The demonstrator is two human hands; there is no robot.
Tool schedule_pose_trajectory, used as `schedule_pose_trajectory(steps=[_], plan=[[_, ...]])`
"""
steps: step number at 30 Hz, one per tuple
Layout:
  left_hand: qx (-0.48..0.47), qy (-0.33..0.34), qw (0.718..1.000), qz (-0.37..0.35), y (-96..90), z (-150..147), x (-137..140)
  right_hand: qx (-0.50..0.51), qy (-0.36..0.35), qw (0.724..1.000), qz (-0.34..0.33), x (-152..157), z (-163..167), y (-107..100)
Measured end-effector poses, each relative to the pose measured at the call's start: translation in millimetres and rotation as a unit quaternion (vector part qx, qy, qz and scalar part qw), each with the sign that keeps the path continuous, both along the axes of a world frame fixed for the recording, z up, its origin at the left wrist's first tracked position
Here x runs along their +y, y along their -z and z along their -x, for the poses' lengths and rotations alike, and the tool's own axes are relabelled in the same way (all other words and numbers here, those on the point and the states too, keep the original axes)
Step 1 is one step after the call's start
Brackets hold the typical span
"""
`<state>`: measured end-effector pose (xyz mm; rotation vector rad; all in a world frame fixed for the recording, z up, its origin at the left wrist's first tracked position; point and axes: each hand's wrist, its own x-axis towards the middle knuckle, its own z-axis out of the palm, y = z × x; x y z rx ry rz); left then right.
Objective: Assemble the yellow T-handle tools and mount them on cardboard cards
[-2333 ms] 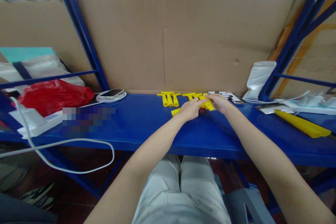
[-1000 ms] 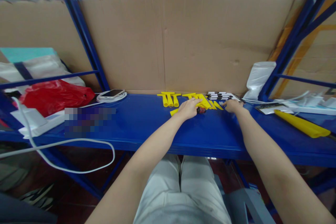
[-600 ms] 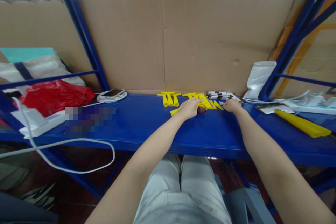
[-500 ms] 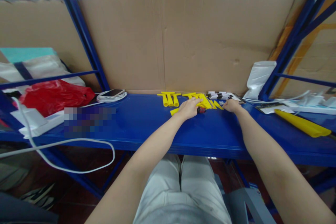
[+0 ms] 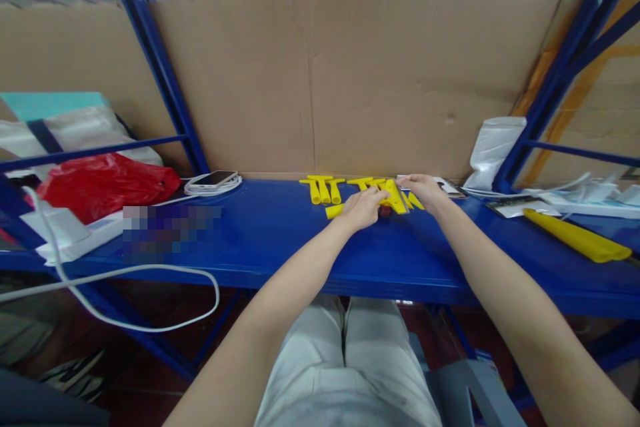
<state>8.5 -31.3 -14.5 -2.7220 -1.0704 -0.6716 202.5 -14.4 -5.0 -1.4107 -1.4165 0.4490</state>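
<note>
My left hand (image 5: pixel 362 209) is closed around the handle of a yellow T-shaped scraper (image 5: pixel 397 197), whose wide head points right and whose handle end shows left of the hand. A dark red piece (image 5: pixel 385 211), partly covered, lies just below the scraper. At the far edge of the scraper's head is my right hand (image 5: pixel 420 188), its fingers drawn together; anything in them is too small to make out. Small yellow wedge-shaped pieces (image 5: pixel 415 200) lie beneath the right hand. Several yellow T-shaped handles (image 5: pixel 325 189) stand in a row to the left, with more (image 5: pixel 363 181) behind the left hand.
A cardboard panel (image 5: pixel 240 80) backs the blue shelf (image 5: pixel 270 227). A phone (image 5: pixel 216 177) on a coiled white cable and a red bag (image 5: pixel 110 183) sit left. On the right are a white pouch (image 5: pixel 495 150), a long yellow piece (image 5: pixel 575 235) and a power strip (image 5: pixel 595 203).
My right hand has moved left and slightly away from me, from the small parts to the scraper's head. The left hand keeps its hold, with the scraper shifted slightly.
</note>
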Motion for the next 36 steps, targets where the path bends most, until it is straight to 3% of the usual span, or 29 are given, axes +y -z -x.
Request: schedule_pose_trajectory(steps=[3,11,21,26,32,36], plan=[[0.011,0.004,1.000,-0.007,-0.1,-1,-2,0.055,-0.029,0.998,0.026,-5,12,-3],[0.025,-0.002,1.000,-0.008,-2.3,-1,-6,0.064,-0.042,0.996,0.040,-10,18,-8],[0.017,-0.001,1.000,-0.008,-2.4,-1,-5,0.057,-0.025,0.997,0.035,-6,17,-5],[0.009,-0.001,1.000,-0.010,-2.4,-1,-5,0.101,0.006,0.994,0.046,-2,16,-3],[0.011,0.003,1.000,-0.020,-2.3,-1,-5,0.188,-0.089,0.971,0.114,-5,19,-5],[0.018,0.012,1.000,-0.018,-2.8,-1,-6,0.205,-0.125,0.964,0.115,-10,21,-9]])
